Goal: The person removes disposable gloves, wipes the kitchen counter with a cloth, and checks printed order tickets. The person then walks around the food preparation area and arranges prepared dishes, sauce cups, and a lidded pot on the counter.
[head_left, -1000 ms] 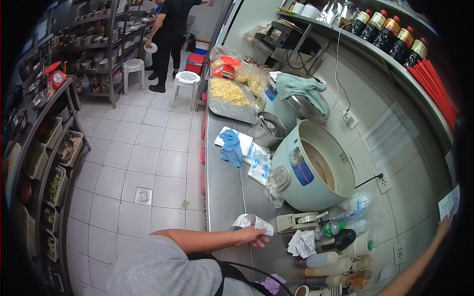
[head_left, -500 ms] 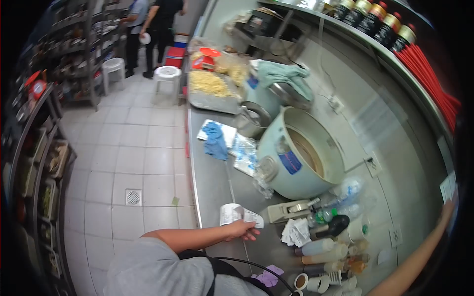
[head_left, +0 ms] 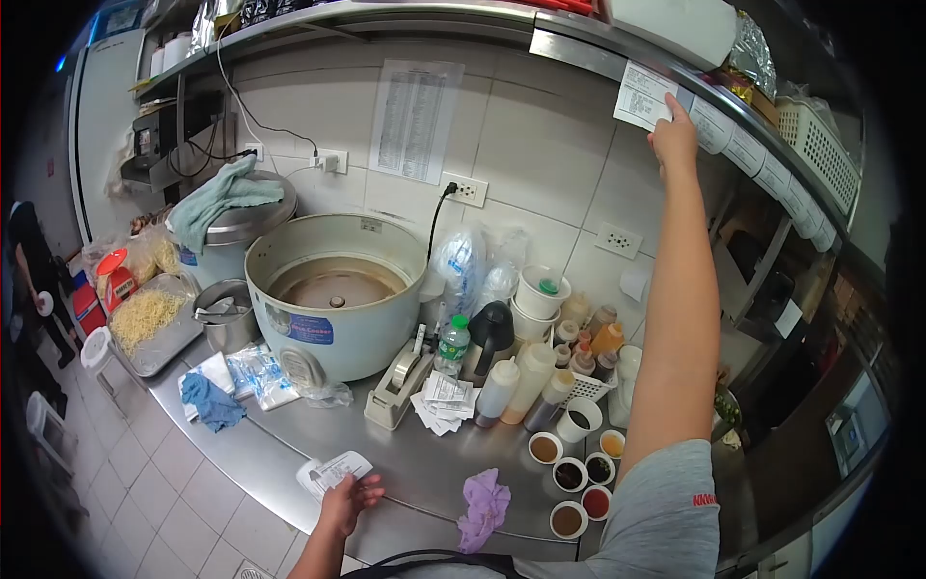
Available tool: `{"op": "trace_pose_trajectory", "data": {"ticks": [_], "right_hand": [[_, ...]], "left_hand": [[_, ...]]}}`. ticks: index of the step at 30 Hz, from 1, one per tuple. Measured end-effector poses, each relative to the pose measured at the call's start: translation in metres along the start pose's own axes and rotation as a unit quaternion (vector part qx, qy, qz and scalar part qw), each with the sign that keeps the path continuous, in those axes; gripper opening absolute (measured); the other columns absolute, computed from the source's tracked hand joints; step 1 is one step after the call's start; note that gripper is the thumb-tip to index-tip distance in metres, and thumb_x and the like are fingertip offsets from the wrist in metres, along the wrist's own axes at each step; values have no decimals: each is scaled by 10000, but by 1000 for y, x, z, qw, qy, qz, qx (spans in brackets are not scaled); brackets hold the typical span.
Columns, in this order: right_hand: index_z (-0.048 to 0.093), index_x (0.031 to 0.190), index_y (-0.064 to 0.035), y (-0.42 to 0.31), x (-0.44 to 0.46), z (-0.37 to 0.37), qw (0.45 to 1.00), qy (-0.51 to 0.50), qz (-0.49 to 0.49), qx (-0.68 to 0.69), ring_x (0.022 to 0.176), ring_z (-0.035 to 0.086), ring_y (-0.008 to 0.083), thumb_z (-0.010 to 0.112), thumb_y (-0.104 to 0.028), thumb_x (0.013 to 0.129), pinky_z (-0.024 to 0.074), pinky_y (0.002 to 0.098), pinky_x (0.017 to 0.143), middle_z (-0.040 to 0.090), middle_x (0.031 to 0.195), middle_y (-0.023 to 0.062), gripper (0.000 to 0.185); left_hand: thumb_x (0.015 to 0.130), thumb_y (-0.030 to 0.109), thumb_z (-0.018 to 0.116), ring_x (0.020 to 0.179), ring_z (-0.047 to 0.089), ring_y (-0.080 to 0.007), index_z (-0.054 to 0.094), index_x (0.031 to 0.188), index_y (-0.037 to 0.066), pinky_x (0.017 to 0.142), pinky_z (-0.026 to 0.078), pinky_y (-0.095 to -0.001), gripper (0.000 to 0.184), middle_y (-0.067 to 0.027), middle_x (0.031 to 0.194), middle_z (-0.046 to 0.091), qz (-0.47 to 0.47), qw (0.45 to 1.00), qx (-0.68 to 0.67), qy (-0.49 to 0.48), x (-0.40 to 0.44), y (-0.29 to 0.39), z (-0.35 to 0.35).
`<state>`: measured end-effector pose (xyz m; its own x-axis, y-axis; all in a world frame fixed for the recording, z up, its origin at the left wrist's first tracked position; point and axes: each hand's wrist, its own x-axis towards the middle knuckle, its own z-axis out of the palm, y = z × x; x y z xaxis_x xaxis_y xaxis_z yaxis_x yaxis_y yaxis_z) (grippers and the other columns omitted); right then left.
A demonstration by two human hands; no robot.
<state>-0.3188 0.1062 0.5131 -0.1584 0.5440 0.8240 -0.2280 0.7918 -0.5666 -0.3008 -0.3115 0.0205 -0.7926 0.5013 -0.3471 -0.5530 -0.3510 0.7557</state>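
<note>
Low over the steel counter's front edge, my left hand [head_left: 345, 502] holds curled printed paper slips [head_left: 333, 473] between thumb and fingers, its other fingers loosely bent. My right hand [head_left: 673, 140] is raised to the shelf edge at upper right. Its index finger lies stretched over a printed slip [head_left: 641, 95], with the remaining fingers curled; the thumb's grip is partly hidden. More slips [head_left: 743, 152] hang in a row along the shelf edge, right of that hand. Between my arms a crumpled purple cloth [head_left: 484, 510] lies on the counter [head_left: 405, 468].
A large open rice cooker [head_left: 333, 289] stands at the back. Nearby are a tape dispenser [head_left: 400, 386], loose slips [head_left: 444, 400], squeeze bottles [head_left: 497, 391] and small sauce cups [head_left: 569, 473]. A blue cloth [head_left: 212, 400] and tray of noodles [head_left: 149, 323] are leftward.
The view has swung right, so the shelf edge and its row of slips now show. My right hand stays up at a slip; my left still holds its papers.
</note>
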Motion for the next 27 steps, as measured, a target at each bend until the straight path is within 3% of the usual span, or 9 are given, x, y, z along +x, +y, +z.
{"op": "trace_pose_trajectory", "data": {"ticks": [8,11,14,16,18,20,22,25,27], "right_hand": [[458,1192,-59,12,19,-14,1000,19,-20,-6,562,556,152,384,31,679,435,258,518,565,981,150,526],[384,1243,-64,4,14,-19,1000,-11,-1,-21,607,573,169,418,-7,693,444,263,545,571,966,150,553],[307,1274,-69,-9,-23,-27,992,18,9,-122,655,578,189,467,-71,712,452,286,591,586,886,115,584],[274,1276,-76,16,-54,-22,985,16,-69,-157,681,572,203,517,-121,716,449,301,631,580,792,82,612],[370,1214,-64,30,-115,3,977,-80,-165,-108,665,555,198,554,-147,723,442,300,641,562,742,67,531],[469,1127,-53,31,-191,32,941,-321,-105,-16,671,547,177,576,-163,730,437,280,646,565,755,75,426],[533,1044,-18,31,-272,59,863,-495,-26,100,712,546,147,584,-184,747,436,268,672,577,797,87,344],[538,1010,21,23,-382,80,719,-660,95,193,734,543,130,553,-246,800,428,235,678,586,840,59,340],[551,993,0,12,-438,83,609,-751,167,194,717,542,123,512,-369,818,427,223,640,586,844,55,410]], "left_hand": [[903,255,275,806,577,-243,373,1120,19,668,439,-313,335,-158,1012,557,10,1000,5,-3,-1,-2,-4],[899,273,273,803,574,-253,385,1112,29,679,437,-323,343,-162,1015,554,26,999,21,3,-5,-4,-1],[896,270,284,790,577,-260,391,1103,30,675,439,-330,334,-165,1017,553,52,998,38,21,-15,-7,-3],[894,275,305,793,581,-259,403,1108,21,679,443,-333,346,-162,1015,557,76,995,59,33,-21,-11,-1],[890,296,332,811,585,-255,425,1123,7,698,447,-337,383,-155,1011,562,103,989,88,51,-25,-15,1],[885,301,354,829,580,-226,483,1082,-1,739,441,-322,382,-138,992,573,113,980,141,83,-45,-16,2],[885,282,355,827,563,-175,561,980,0,762,430,-289,363,-99,940,587,130,964,211,98,-59,-6,8],[866,258,390,803,555,-179,493,1038,-17,751,428,-308,340,-93,859,581,251,918,290,103,-78,-10,1],[852,215,407,829,559,-242,455,1060,-26,748,429,-342,322,-153,905,570,278,875,382,101,-102,-8,1]]}}
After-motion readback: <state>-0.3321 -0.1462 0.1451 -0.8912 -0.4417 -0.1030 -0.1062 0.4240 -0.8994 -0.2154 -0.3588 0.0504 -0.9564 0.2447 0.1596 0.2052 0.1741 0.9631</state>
